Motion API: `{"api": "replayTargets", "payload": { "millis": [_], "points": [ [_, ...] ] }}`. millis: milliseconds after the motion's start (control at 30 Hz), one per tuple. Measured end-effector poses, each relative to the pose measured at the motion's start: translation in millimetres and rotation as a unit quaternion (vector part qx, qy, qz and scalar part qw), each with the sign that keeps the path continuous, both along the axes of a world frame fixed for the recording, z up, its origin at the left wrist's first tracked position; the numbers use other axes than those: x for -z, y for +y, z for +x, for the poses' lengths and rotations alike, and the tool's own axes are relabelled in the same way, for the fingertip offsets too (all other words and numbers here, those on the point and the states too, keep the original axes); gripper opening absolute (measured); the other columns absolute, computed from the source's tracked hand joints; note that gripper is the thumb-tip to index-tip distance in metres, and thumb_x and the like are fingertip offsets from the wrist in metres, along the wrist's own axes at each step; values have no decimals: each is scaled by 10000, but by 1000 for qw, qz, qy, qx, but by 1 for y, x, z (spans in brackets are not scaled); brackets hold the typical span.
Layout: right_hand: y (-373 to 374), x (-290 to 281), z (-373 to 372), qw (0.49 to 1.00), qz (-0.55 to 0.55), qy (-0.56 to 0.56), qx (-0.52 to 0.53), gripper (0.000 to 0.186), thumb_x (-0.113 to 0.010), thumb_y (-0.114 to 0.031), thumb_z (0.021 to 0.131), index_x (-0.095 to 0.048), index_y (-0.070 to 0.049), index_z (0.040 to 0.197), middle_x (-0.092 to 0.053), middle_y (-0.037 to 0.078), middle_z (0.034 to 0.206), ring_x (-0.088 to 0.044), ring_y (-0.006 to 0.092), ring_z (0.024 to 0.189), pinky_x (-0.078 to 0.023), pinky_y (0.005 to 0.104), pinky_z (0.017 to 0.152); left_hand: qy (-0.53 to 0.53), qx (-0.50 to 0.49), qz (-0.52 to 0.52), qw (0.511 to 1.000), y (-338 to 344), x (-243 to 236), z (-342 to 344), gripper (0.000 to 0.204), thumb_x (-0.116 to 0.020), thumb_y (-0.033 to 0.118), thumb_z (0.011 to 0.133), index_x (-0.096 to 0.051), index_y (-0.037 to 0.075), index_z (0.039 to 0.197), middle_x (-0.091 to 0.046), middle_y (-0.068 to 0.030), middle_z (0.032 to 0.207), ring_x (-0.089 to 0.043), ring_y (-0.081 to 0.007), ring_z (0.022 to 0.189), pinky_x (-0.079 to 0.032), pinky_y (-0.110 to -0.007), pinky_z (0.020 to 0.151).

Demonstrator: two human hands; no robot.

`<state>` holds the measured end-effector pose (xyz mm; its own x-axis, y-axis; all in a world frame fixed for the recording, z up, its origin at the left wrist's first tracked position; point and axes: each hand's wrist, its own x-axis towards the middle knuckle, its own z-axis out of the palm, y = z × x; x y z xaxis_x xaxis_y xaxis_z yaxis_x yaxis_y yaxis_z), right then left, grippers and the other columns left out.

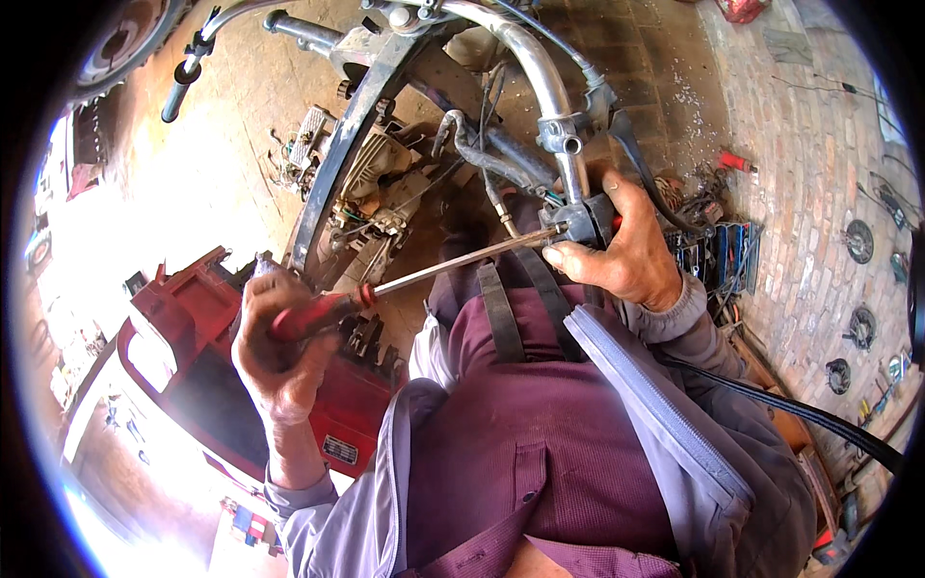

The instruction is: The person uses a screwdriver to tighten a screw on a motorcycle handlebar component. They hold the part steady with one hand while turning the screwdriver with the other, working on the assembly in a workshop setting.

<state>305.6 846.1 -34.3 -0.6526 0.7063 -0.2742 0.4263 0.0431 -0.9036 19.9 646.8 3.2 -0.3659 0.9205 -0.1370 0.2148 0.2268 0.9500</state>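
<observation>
My left hand [277, 352] is closed around the red handle of a long screwdriver [462, 261]. Its metal shaft slants up to the right, and the tip meets a screw spot on a dark control housing [576, 223]. That housing sits at the end of a chrome handlebar [536, 72]. Gripping it from the right is my right hand [631, 252], thumb on the near side and fingers curled behind, partly hidden. A black lever [631, 149] runs down beside the bar, above my right hand. A cable with a brass-coloured end [506, 220] hangs left of the housing.
A dark metal frame [337, 159] with an engine [376, 169] behind stands ahead. At the left is a red metal machine body [328, 409]. Tools and blue boxes [737, 252] line the brick wall [800, 164] at right. A black cable [809, 409] runs beside my right arm.
</observation>
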Motion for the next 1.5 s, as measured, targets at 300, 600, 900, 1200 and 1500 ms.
{"api": "replayTargets", "payload": {
  "millis": [300,600,900,1200,1500],
  "points": [
    [-1,-1,1,1000,-19,-4,6,515,-802,-182,649,-565,27,1057,-609,72,860,-561,154,780,-480,309,735,50,52,-147,986,0,-13,-2,217,-719,42,771,-661,-10,973,-656,-102,871,-611,-170,731,-480,-277,669],
    [3,-5,0,994,-102,-37,19,512,-803,-183,648,-569,32,1050,-618,79,873,-565,156,775,-478,315,737,98,32,-69,992,8,-5,7,360,-776,13,667,-660,-5,1007,-633,-104,924,-602,-175,799,-474,-292,702],
    [2,-3,0,997,-75,-12,28,513,-802,-184,649,-573,38,1051,-614,85,864,-562,161,770,-481,322,727,132,121,-106,978,7,-8,12,328,-769,39,679,-655,-17,982,-647,-100,846,-607,-197,693,-478,-297,642],
    [0,1,1,1000,31,3,-6,518,-805,-189,649,-574,35,1056,-617,88,860,-564,162,770,-479,319,729,-22,83,-224,971,10,-5,17,312,-767,65,738,-653,-39,1009,-662,-129,871,-633,-165,738,-498,-285,668],
    [-2,1,1,999,-46,4,29,495,-808,-198,660,-578,29,1035,-613,82,848,-559,157,762,-477,320,721,39,85,-195,976,14,-11,21,292,-786,59,727,-666,-25,980,-680,-101,805,-661,-150,710,-515,-261,650]
  ]
}}
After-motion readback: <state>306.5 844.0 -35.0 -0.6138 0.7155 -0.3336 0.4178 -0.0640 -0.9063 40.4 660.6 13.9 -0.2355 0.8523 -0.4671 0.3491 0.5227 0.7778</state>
